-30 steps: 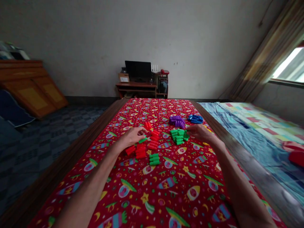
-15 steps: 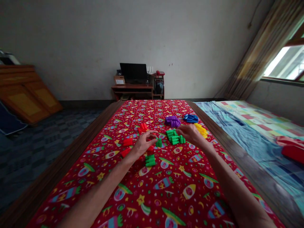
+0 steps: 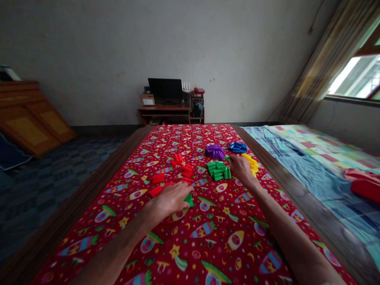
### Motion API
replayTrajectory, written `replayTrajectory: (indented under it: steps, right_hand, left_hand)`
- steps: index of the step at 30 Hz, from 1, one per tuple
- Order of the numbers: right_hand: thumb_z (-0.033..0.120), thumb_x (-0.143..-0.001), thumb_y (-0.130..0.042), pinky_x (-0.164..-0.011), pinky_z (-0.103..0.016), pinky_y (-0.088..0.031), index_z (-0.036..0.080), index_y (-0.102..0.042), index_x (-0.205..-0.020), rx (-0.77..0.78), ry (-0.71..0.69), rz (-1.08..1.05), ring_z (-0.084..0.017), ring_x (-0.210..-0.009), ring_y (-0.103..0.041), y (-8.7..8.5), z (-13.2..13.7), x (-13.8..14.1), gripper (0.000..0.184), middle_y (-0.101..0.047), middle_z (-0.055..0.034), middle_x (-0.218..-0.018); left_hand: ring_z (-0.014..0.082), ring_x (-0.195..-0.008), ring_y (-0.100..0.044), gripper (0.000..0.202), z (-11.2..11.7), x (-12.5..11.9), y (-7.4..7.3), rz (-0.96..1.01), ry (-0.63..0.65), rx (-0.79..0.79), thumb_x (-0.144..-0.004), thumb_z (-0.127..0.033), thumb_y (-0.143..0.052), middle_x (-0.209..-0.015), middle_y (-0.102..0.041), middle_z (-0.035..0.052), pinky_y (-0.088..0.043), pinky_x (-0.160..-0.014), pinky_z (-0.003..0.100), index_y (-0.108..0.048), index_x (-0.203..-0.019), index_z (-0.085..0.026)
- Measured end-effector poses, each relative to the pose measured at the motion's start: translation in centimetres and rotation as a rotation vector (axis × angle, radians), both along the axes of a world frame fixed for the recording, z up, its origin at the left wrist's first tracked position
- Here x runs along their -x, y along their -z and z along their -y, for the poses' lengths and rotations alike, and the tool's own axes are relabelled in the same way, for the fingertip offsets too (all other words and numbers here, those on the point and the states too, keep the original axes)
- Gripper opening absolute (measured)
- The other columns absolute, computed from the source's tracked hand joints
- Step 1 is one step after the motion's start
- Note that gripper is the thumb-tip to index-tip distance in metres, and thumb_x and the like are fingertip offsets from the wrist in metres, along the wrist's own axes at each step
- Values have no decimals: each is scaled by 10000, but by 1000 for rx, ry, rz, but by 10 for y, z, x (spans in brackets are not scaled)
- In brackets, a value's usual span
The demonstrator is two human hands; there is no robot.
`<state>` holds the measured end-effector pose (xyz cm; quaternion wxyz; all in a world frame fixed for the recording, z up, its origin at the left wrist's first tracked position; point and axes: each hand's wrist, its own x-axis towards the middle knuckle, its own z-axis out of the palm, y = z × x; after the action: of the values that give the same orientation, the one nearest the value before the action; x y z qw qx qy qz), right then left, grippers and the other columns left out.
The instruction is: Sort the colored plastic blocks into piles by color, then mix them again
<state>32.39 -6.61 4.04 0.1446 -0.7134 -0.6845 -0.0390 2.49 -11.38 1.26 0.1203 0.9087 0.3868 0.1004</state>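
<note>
My left hand (image 3: 175, 196) is low over the cloth, its fingers and thumb closing around small green plastic tube-shaped pieces (image 3: 190, 199), which it partly covers. My right hand (image 3: 241, 168) is beside the green pile (image 3: 218, 170), with a green piece (image 3: 228, 158) at its pinched fingertips. Just beyond my left hand lie red pieces (image 3: 187, 173), with more red ones (image 3: 158, 178) to its left. A yellow pile (image 3: 252, 163) sits right of my right hand, partly hidden by it. Farther back are a purple pile (image 3: 215, 151) and a blue pile (image 3: 238, 147).
A red patterned cloth (image 3: 208, 245) covers the long table, leaving its brown wooden edges (image 3: 276, 198) showing. To the right is a bed (image 3: 311, 174) with a blue and checked cover. A desk with a monitor (image 3: 165, 90) stands against the far wall.
My left hand has moved nearer, onto the front green pieces. The green pieces formerly by its fingertips have left that spot, uncovering red ones. My right hand has shifted slightly right of the green pile.
</note>
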Motion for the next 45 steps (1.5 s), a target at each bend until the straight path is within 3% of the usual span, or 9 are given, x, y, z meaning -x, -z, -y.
replayTrajectory:
  steps: [5,10,15,19,23,27,33,38,45]
  right_hand:
    - [358,-974,-405,-585,-263,-307,151,-720,-975,147,8,86,-190,-766,-648,9,-2,3,377,-724,-140,-889]
    - [365,-1002,-300,-580,-281,-299,131,-725,-840,63,-13,47,-187,-716,-634,9,-3,-2,511,-712,-140,-802]
    - [334,-984,-343,-557,-275,-271,129,-715,-734,-16,19,-7,-166,-625,-585,-1,-3,-2,493,-682,-119,-698]
    - [343,-975,-381,-565,-231,-311,128,-720,-806,-55,-337,-214,-130,-588,-542,-12,14,21,436,-649,-54,-648]
    - [328,-962,-436,-650,-207,-400,153,-644,-1193,29,-875,-430,-137,-719,-586,-20,40,53,356,-693,-46,-835]
    - [272,-922,-526,-658,-209,-424,165,-540,-1339,96,-974,-437,-126,-711,-595,-24,49,61,430,-701,-56,-916]
    - [229,-878,-587,-843,-303,-462,134,-619,-1228,-102,-672,-260,-222,-984,-635,-14,23,32,364,-683,-146,-1119]
    - [192,-881,-560,-861,-337,-456,139,-647,-1179,-61,-369,-22,-259,-1018,-631,-1,7,12,315,-680,-160,-1128]
    - [243,-922,-501,-804,-313,-485,161,-597,-1260,-175,-475,-14,-219,-916,-660,30,-5,-5,360,-702,-132,-1073]
  left_hand:
    - [235,-1167,-576,380,8,-2,6,63,29,3,-757,-210,-662,-1243,-644,37,-415,-1007,310,-626,-1127,-288]
    - [256,-1127,-607,449,-8,-21,-2,138,-32,62,-750,-242,-693,-1211,-664,75,-436,-1013,367,-615,-1193,-250]
    - [257,-1077,-635,468,-18,-39,-14,449,-112,132,-753,-300,-699,-1210,-671,66,-488,-966,384,-604,-1208,-252]
    - [269,-1090,-634,542,-20,-43,-10,750,-175,362,-742,-432,-718,-1190,-669,100,-525,-912,383,-578,-1220,-219]
    - [243,-1001,-668,686,-18,-48,-1,1070,-237,711,-687,-556,-745,-1076,-690,96,-544,-866,360,-535,-1224,-185]
    - [195,-853,-694,735,-16,-54,5,1138,-261,810,-630,-577,-778,-902,-689,32,-546,-856,343,-534,-1195,-176]
    - [244,-1008,-666,491,-33,-33,-8,886,-202,341,-807,-551,-599,-1073,-695,92,-542,-886,369,-604,-1124,-176]
    - [234,-984,-668,379,-70,30,-20,579,-409,-67,-874,-422,-459,-1134,-682,109,-529,-908,371,-632,-1083,-156]
    - [261,-1159,-600,463,-101,88,31,415,-668,-177,-906,-426,-349,-1221,-653,143,-461,-1014,424,-583,-1184,-138]
